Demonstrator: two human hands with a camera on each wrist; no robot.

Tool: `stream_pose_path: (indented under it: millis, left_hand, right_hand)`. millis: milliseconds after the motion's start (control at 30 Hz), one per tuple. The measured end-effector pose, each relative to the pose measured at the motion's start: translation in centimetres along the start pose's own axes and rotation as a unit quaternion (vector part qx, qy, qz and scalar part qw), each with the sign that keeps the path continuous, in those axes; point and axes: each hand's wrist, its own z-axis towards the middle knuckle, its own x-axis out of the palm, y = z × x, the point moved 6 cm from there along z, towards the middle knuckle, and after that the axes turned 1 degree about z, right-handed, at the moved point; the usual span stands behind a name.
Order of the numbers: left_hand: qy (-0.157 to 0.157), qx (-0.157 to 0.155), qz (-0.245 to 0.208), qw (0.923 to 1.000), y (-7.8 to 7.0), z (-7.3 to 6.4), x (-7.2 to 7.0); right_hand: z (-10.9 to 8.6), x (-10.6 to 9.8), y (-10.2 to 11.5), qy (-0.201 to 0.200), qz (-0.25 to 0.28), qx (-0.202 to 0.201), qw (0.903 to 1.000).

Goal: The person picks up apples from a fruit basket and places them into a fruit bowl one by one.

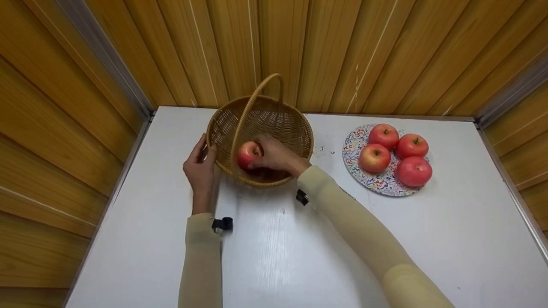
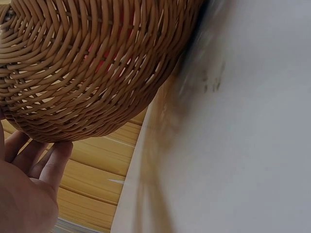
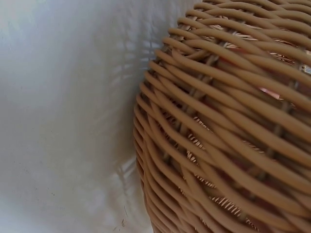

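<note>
In the head view my right hand [image 1: 276,154] reaches over the near right rim of a wicker basket [image 1: 295,117] and grips a red apple [image 1: 247,155] inside it, below the arched handle. My left hand [image 1: 200,171] rests against the basket's left side, its thumb by the rim. The left wrist view shows the left fingers [image 2: 56,162] touching the outer weave, with some red showing through the gaps. In the right wrist view the basket wall [image 3: 223,126] hides the right hand. How deep the apple sits in the basket is hard to tell.
A round, colour-speckled plate [image 1: 357,171] on the right holds several red apples [image 1: 384,136]. Both stand on a white table [image 1: 265,248]. Wood-slat walls [image 1: 325,55] rise behind the table and at both sides. The basket's tall handle [image 1: 246,111] arches above the rim.
</note>
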Motion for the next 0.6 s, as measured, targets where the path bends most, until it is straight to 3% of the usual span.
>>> stream_pose_path:
  millis: [300,600]
  left_hand:
    - [0.008,0.008,0.001,0.9999,-0.1,0.1,0.2]
    - [-0.003,0.003,0.0,1.0,-0.2,0.0,0.1]
  right_hand:
    - [-0.3,-0.4,0.1,-0.024,0.005,-0.014,0.9996]
    - [-0.7,-1.1,0.5,-0.041,-0.009,-0.032,0.9986]
